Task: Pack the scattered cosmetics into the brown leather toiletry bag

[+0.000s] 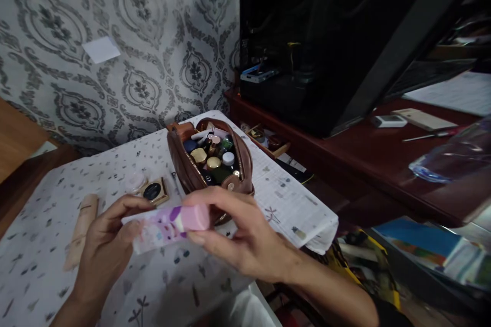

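Between my hands is a white and purple squeeze tube [159, 229] with a pink cap, held sideways above the table. My left hand [111, 240] pinches the tube's flat end, thumb on the near face. My right hand [238, 235] has its thumb and forefinger around the capped end. Just beyond stands a brown cosmetics bag [184, 171], unzipped and full of small bottles and jars with gold, white and dark lids. A gold compact [154, 190] with a dark oval lies left of the bag. Beside my left hand rests a beige tube [82, 227].
A round pale jar [135, 181] sits behind the compact. White patterned cloth [299, 199] covers the table. To the right are an open drawer [274, 145] with small items, a large black screen [307, 61] and a dark red desk [364, 158] holding a screwdriver and a clear bottle.
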`<state>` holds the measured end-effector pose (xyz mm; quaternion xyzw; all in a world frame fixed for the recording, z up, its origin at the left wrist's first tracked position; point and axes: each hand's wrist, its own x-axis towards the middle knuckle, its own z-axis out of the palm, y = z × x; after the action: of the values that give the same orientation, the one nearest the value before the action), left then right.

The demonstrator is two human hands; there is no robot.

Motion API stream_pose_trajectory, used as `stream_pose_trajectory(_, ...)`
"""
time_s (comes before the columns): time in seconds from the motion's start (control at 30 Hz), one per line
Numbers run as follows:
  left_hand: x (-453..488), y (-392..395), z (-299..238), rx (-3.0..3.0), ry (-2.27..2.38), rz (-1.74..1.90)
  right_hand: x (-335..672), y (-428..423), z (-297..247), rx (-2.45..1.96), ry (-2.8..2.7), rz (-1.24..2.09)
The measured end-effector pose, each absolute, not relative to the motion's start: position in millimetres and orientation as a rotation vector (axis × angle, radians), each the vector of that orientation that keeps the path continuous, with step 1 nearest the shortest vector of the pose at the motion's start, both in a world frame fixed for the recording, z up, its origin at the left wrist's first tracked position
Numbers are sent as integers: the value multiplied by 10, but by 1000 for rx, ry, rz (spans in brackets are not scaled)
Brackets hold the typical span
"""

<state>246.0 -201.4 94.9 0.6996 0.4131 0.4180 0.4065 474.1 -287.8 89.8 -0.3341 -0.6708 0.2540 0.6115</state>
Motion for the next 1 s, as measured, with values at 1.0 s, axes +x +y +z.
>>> stream_pose_trajectory(1.0,2962,-1855,602,3110,482,1157,5686,-2472,1136,-1286,-1619,-31)
